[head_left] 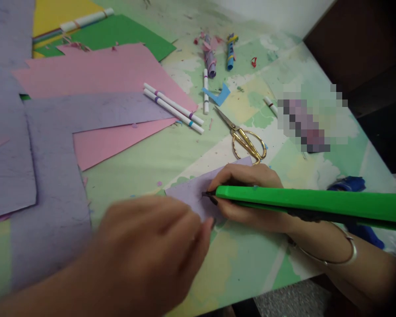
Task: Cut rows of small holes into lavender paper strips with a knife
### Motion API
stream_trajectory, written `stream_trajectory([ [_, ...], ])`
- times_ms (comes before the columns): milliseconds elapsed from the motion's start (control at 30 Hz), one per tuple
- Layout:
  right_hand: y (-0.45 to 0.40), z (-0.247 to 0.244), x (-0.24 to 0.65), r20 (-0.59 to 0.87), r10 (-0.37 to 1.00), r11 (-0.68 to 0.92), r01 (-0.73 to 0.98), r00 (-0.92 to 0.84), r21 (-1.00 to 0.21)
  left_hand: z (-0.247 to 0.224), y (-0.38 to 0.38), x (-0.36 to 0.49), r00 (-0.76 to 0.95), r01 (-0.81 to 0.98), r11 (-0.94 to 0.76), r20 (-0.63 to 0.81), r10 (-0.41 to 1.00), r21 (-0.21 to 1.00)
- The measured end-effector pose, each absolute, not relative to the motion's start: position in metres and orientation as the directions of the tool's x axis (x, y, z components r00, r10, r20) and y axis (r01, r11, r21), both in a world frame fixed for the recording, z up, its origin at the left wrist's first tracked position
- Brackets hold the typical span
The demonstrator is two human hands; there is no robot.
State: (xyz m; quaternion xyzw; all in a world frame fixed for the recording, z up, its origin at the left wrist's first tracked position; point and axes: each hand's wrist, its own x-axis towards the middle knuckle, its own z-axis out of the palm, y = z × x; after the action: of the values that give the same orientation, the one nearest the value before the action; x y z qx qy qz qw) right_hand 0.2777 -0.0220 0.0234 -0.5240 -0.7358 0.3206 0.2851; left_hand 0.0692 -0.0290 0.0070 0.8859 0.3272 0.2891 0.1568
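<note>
My right hand, with a bangle at its wrist, is closed around a long green tool with a dark tip. I cannot tell its exact kind. Its tip meets a small piece of purple paper on the table. My left hand is curled shut and slightly blurred, over the paper's near left side. Whether anything is between its fingers is hidden. Just beyond the purple piece lie gold-handled scissors, blades pointing away to the left.
Large purple, pink and green sheets cover the left side. White markers lie on them. Rolled paper tubes stand farther back, near a blue paper scrap. A blue object lies at the right.
</note>
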Motion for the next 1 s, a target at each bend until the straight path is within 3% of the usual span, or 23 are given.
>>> stream_trajectory([
  [100,-0.023,0.024,0.279,0.099,0.944,0.279,0.602,-0.314,-0.748,0.013,0.004,0.068,0.528,0.681,-0.625,0.336,0.78,0.381],
  [267,-0.028,0.018,0.279,0.156,0.937,0.322,0.597,-0.313,-0.734,0.005,0.035,0.081,0.67,0.537,-0.641,0.186,0.719,0.548],
  [500,-0.031,0.016,0.278,0.191,0.936,0.339,0.604,-0.297,-0.721,0.012,0.042,0.089,0.692,0.592,-0.571,0.005,0.722,0.569],
  [733,-0.025,0.021,0.278,0.071,0.956,0.233,0.593,-0.283,-0.771,0.014,0.043,0.086,0.697,0.609,-0.579,-0.016,0.717,0.542],
  [1000,-0.026,0.019,0.277,0.135,0.936,0.31,0.576,-0.325,-0.757,0.011,0.038,0.086,0.699,0.611,-0.603,0.008,0.715,0.514],
])
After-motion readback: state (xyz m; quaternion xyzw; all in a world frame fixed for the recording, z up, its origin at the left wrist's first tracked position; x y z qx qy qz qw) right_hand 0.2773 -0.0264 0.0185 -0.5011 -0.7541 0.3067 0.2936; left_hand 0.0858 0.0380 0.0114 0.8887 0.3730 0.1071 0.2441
